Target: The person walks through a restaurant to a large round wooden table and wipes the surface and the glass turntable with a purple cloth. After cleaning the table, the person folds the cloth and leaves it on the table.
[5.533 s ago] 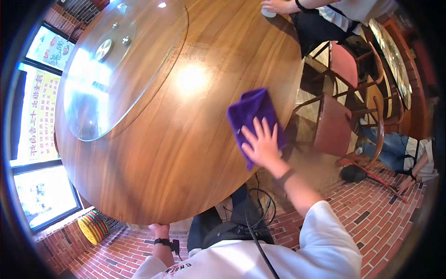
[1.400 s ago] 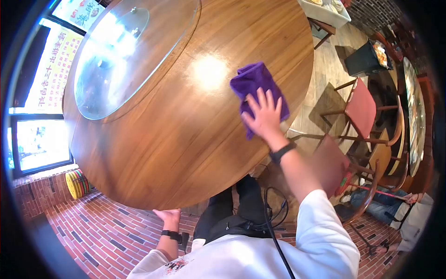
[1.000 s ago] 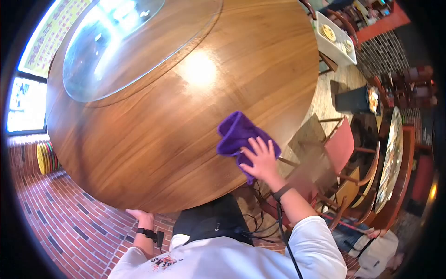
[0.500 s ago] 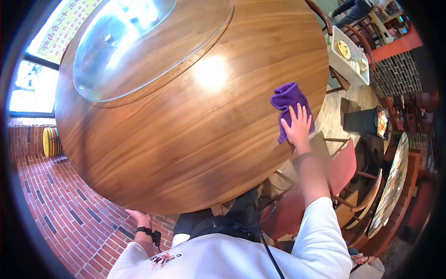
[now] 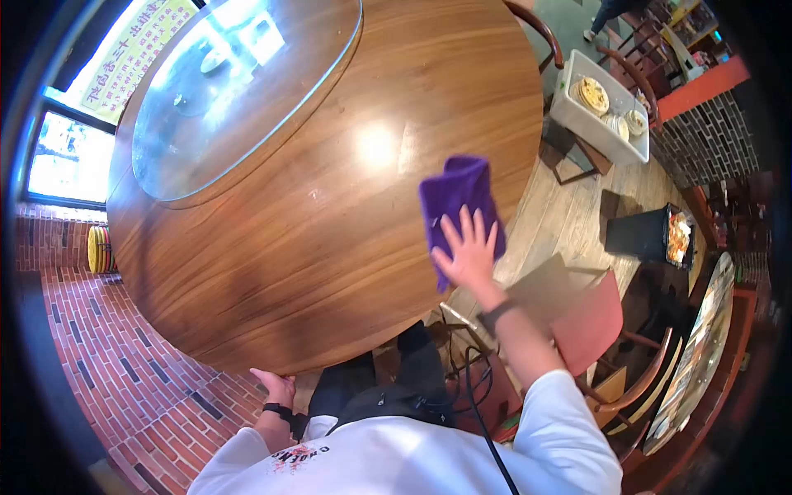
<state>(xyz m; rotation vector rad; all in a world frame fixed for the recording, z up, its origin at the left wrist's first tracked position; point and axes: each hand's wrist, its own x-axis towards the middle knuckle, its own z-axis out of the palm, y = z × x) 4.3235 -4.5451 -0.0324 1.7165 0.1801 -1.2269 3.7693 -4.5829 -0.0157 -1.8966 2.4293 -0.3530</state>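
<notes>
My right hand (image 5: 472,252) lies flat with spread fingers on a purple cloth (image 5: 458,188), pressing it to the wooden tabletop near its right edge. The cloth is bunched and partly folded, its lower part hidden under the hand. The round table (image 5: 272,280) has a brown wood grain. At its near edge, low on the left, my left hand (image 5: 274,386) touches or nearly touches the rim. Its thumb is stretched out, the other fingers only partly show, and it holds no loose thing.
A glass turntable (image 5: 247,140) covers the table's far left. To the right stand a white bin (image 5: 569,103) with stacked plates, a black waste bin (image 5: 635,238), a pink-backed chair (image 5: 590,318) and a tilted round tabletop (image 5: 693,355). A black cable (image 5: 487,429) hangs by my body.
My right hand has slid left and slightly down across the tabletop with the purple cloth beneath it. My left hand stays by the near rim. The whole view has shifted slightly.
</notes>
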